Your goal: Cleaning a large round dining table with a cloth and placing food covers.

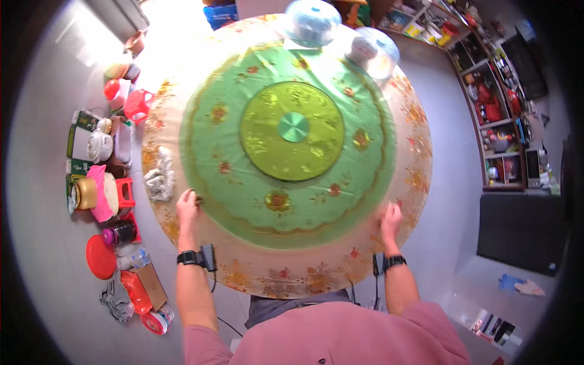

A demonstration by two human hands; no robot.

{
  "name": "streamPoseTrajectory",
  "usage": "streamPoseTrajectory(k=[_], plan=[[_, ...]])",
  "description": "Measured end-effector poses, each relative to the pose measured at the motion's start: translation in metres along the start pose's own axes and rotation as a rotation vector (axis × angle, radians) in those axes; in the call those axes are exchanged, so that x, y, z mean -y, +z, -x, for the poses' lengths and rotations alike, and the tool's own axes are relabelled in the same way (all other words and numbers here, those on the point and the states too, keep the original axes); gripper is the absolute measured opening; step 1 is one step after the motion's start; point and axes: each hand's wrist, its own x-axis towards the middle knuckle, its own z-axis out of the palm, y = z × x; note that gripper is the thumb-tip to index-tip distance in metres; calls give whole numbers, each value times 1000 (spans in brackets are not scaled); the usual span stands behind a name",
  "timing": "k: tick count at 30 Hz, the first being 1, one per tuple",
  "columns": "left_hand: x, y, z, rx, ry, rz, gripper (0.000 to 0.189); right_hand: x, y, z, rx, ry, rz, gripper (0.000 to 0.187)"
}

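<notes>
A large round table covered with a flowered tablecloth [283, 276] stands before me. On it lies a wide translucent green disc [246, 200] with a scalloped gold border and flowers. At its middle sits a smaller yellow-green round plate [292, 159] with a shiny hub [293, 127]. My left hand [187, 207] is at the disc's left front rim, fingers curled; a small dark spot shows at the fingertips, too unclear to name. Near the right front rim is my right hand [391, 221], fingers folded and blurred. Whether either hand grips the rim is not clear.
Crumpled clear plastic [160, 177] lies on the table's left edge. Two clear domed food covers, one at the back [313, 23] and one at back right [378, 52], overlap the disc's far side. Household goods and a red stool [125, 192] line the left floor; shelves [495, 109] stand right.
</notes>
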Motion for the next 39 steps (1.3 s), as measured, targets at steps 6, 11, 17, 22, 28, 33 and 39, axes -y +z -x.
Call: streamPoseTrajectory(k=[6,11,17,22,28,33,39], plan=[[17,-21,18,17,202,-7,35,-35,-22,146,13,-282,171,23],[18,-94,79,30,153,105,25,-39,-5,229,96,-172,178,20],[152,-256,99,-215,-186,124,22,0,37,270,265,-186,126,21],[270,-362,143,-154,-753,-161,9,25,60,306,333,-302,151,20],[263,-389,131,169,-554,-158,23,-23,97,382,199,-317,17,20],[218,-441,73,317,-366,-338,27,-66,100,506,122,-182,-31,18],[179,-470,-13,223,-427,-301,23,-129,99,640,225,275,54,21]])
